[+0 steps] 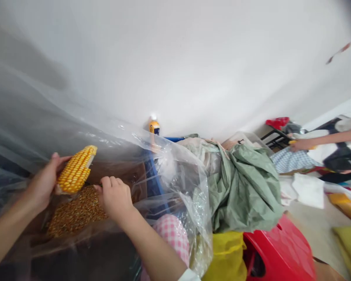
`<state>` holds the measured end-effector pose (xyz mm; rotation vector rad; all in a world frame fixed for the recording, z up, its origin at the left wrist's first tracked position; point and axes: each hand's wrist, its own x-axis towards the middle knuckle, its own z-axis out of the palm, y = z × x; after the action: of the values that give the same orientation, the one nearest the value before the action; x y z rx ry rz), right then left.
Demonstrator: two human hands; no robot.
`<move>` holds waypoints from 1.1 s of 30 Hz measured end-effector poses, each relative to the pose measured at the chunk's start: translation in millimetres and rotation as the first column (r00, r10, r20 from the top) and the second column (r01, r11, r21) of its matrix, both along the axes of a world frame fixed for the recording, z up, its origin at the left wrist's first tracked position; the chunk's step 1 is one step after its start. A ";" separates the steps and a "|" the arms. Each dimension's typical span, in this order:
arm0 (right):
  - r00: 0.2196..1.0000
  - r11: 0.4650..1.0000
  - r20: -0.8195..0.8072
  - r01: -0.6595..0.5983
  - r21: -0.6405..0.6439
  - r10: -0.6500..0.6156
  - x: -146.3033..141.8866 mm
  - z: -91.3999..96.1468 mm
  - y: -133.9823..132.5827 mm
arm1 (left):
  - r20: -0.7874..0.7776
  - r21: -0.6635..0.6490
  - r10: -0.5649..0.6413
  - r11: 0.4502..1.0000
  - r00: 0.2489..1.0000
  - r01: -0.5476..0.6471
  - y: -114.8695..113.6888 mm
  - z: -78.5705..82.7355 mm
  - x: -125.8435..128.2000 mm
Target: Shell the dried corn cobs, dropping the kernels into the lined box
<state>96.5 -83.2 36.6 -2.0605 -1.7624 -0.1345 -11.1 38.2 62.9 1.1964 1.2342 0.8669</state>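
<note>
At the left of the frame, the left hand (48, 181) grasps one corn cob (76, 171), its thumb and fingers partly hidden behind the ear; a patch at the cob's upper right is bare of kernels. Just right of it, the right hand (115, 197) is apart from the cob, fingers curled toward the thumb; how tightly they close, and whether on anything, I cannot tell. Below the cob lie loose kernels (76, 214), too many to count, seen partly through a clear plastic sheet (190, 195) that blurs what is under it. One bottle (154, 127) stands near the centre, its lower part veiled by the sheet. At the right edge, one hand of another person (301, 144) holds something yellow, too small to make out. One red plastic piece (292, 249) is cut off at the bottom.
</note>
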 end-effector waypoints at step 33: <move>0.586 0.939 -0.752 -0.049 0.339 0.302 39.5 32.4 -8.7 | 0.282 -0.070 0.015 0.998 0.959 0.005 -7.6 -0.4 -3.8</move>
<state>136.1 -91.9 69.1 -1.3563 -1.2414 0.5091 -14.9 30.6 62.5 0.9749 1.0261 0.9544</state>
